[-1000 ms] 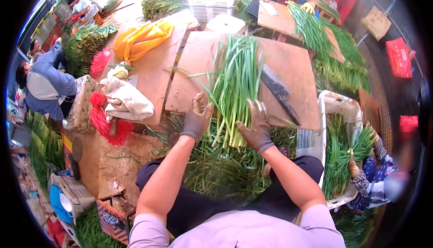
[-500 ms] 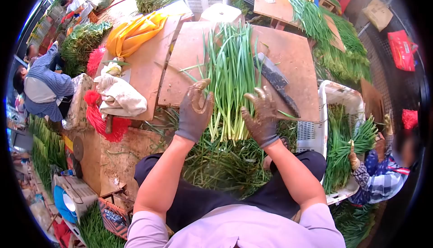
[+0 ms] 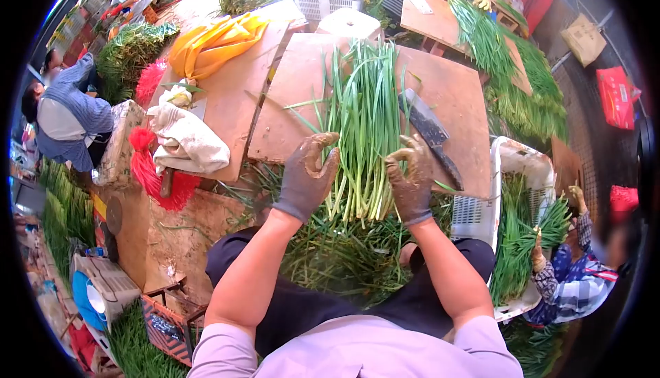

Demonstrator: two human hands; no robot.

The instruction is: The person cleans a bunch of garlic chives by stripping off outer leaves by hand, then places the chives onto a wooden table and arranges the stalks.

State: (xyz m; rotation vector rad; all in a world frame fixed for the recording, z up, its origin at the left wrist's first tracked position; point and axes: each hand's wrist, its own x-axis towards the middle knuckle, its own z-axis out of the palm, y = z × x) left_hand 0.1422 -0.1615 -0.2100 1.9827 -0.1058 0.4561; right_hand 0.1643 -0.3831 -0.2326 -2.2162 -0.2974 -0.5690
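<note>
A bundle of long green stalks [image 3: 364,123] lies on a brown board [image 3: 289,120], its pale ends over the board's near edge. Beside the bundle on the left is my left hand [image 3: 308,175], in a dirty grey glove, fingers curved and apart with nothing between them. My right hand [image 3: 410,182], gloved the same way, is at the right side of the stalks, its fingers spread and holding nothing. A dark, wide-bladed knife [image 3: 430,129] rests on the board to the right of the bundle.
White crate [image 3: 505,192] of greens at right, where a co-worker [image 3: 577,275] handles a bunch. Orange cloth [image 3: 213,44] and white cloth [image 3: 189,137] lie on the left board. Loose leaves [image 3: 344,261] cover the ground between my legs. Other people work at left and top right.
The view has shifted slightly, so the board and bundle appear a little further right. Both my hands stay open beside the bundle. The co-worker's hands at right have moved slightly.
</note>
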